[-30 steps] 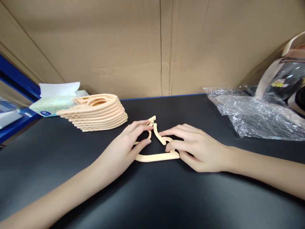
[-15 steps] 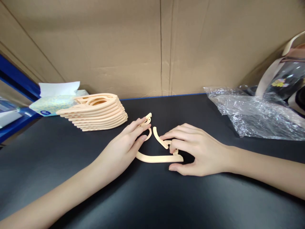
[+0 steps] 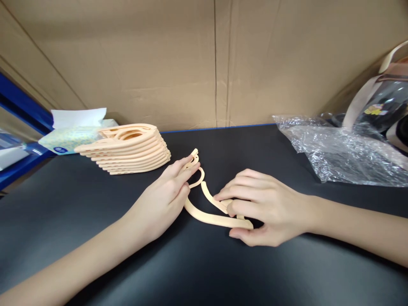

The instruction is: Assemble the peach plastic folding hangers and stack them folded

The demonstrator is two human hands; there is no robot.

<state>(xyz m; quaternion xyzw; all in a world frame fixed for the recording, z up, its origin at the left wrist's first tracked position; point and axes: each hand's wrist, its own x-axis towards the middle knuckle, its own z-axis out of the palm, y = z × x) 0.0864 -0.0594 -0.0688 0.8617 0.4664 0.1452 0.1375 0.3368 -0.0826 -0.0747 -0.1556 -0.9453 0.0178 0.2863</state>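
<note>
A cream plastic clothes hanger (image 3: 212, 218) lies on the black tabletop in front of me, its curved hook toward the left. My left hand (image 3: 168, 189) covers its left side, fingers over the hook part and thumb bent against the frame. At the opposite end, my right hand (image 3: 259, 208) holds the hanger's arm, thumb at the near edge and fingers curled over the inner bars. Both hands hide parts of the frame. To the left, a neat stack of matching peach-coloured hangers (image 3: 137, 151) sits apart from my hands.
Behind the stack is a tissue pack (image 3: 72, 136) with a white tissue sticking out. Crumpled clear plastic wrap (image 3: 347, 153) lies at the right, beside a transparent bag (image 3: 385, 102) with straps. A cardboard wall (image 3: 178, 63) closes off the back, and a blue frame (image 3: 25, 110) stands at left.
The hanger has turned slightly, its right end coming nearer to me. My right hand has moved down with it and its thumb now meets the arm. My left hand has barely shifted.
</note>
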